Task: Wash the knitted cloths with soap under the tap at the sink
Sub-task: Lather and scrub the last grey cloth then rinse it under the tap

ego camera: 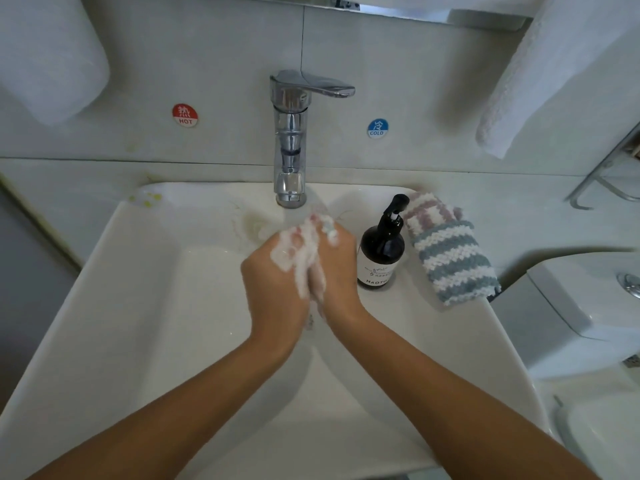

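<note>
Head view shows my two hands pressed together over the middle of the sink (114, 306), right below the tap (290, 140). My left hand (277, 275) and my right hand (337, 268) both curl inward around one sudsy wad between them, white with foam; a small patch of blue-grey shows at its top, so I take it for a knitted cloth (311, 244), though the lather hides most of it. Both grips are closed on that wad, fingers bent around it and palms nearly meeting, with foam running down between the heels of my hands.

Just right of my right hand stands one dark soap bottle (381, 254) with a black pump, upright on the sink's rim. Beside it, touching or nearly so, lie two more cloths: a blue-and-white striped cloth (453, 261) in front, and a pink-and-white striped cloth (429, 211) partly tucked behind it.

Water seems to fall from the spout onto my knuckles, though it is blurred. One tap with one lever stands against the wall. Two round stickers flank it: a red HOT sticker (185, 115) on the left and a blue COLD sticker (378, 128) on the right. A white towel (540, 81) hangs at the upper right.
</note>
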`<action>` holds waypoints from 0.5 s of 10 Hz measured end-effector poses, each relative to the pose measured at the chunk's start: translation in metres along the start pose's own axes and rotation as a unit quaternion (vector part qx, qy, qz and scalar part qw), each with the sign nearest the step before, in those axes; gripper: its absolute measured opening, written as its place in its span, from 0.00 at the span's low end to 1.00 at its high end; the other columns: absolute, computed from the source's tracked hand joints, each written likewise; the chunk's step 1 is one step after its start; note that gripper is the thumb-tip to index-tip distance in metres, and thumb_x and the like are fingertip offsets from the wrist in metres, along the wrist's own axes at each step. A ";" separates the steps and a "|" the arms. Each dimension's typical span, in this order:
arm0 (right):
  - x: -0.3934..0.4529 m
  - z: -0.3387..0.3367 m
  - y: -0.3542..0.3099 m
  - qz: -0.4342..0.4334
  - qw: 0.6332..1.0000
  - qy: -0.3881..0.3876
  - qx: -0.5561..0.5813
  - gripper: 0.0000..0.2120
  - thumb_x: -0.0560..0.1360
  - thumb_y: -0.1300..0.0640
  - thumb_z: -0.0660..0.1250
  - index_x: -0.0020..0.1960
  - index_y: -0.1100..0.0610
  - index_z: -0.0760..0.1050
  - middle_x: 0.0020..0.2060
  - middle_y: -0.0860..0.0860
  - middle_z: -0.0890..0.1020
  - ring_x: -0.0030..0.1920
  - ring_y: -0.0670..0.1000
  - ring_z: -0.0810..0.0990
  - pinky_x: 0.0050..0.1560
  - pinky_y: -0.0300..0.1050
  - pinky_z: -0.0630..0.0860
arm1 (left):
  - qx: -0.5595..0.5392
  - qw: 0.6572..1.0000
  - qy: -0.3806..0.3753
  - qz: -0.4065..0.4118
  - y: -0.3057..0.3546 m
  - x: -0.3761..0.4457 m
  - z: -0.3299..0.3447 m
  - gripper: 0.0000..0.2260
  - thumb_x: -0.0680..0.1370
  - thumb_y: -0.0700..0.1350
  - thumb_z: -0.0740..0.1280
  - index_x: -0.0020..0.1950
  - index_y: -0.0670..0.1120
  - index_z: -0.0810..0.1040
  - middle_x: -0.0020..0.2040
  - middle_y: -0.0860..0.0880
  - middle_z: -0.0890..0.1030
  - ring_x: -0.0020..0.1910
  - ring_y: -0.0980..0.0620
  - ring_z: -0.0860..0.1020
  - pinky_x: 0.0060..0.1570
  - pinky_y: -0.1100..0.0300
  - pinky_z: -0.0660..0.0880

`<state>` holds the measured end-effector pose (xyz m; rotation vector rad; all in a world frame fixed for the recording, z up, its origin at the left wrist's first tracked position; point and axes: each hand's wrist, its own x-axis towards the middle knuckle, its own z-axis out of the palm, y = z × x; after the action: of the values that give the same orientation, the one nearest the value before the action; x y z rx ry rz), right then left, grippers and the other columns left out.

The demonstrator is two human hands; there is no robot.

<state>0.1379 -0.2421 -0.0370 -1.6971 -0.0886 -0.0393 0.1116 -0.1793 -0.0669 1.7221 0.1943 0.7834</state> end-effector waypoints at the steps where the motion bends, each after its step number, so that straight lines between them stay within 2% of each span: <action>1: 0.001 -0.005 0.006 0.012 1.000 -0.001 -0.003 0.13 0.82 0.57 0.58 0.54 0.65 0.76 0.41 0.51 0.78 0.47 0.54 0.77 0.56 0.53 0.75 | -0.048 0.998 -0.007 -0.048 0.009 -0.014 0.011 0.13 0.78 0.37 0.64 0.35 0.50 0.73 0.31 0.55 0.74 0.31 0.64 0.75 0.34 0.67 0.70; 2: -0.012 -0.001 0.006 -0.043 0.998 -0.017 -0.037 0.08 0.82 0.60 0.59 0.46 0.55 0.74 0.34 0.42 0.75 0.41 0.45 0.77 0.47 0.43 0.75 | -0.094 0.988 0.025 -0.122 0.015 0.011 0.008 0.19 0.78 0.31 0.62 0.40 0.56 0.71 0.38 0.57 0.75 0.35 0.64 0.75 0.39 0.67 0.72; 3: -0.019 0.005 0.001 -0.061 0.998 -0.026 -0.012 0.13 0.81 0.57 0.61 0.39 0.49 0.73 0.31 0.40 0.76 0.32 0.35 0.77 0.37 0.30 0.74 | -0.114 0.983 0.052 -0.136 0.011 0.016 -0.003 0.16 0.81 0.34 0.59 0.41 0.55 0.72 0.39 0.57 0.76 0.37 0.61 0.75 0.43 0.63 0.74; 4: -0.003 0.005 0.005 -0.023 0.999 0.026 0.023 0.15 0.81 0.59 0.62 0.37 0.48 0.71 0.32 0.44 0.77 0.33 0.39 0.76 0.40 0.39 0.74 | -0.087 0.992 0.026 -0.086 0.013 -0.004 0.002 0.12 0.77 0.41 0.63 0.35 0.51 0.71 0.30 0.58 0.74 0.32 0.58 0.72 0.37 0.59 0.72; 5: 0.004 0.000 0.008 0.002 0.997 0.064 0.051 0.12 0.81 0.61 0.61 0.42 0.47 0.68 0.34 0.44 0.76 0.33 0.39 0.76 0.38 0.36 0.73 | -0.091 0.994 0.021 -0.061 0.019 -0.012 0.010 0.15 0.79 0.42 0.66 0.33 0.40 0.70 0.28 0.54 0.72 0.30 0.57 0.71 0.34 0.62 0.70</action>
<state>0.1425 -0.2426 -0.0451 -1.5895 0.0087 -0.1382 0.1035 -0.1990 -0.0553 1.5095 0.2465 0.7253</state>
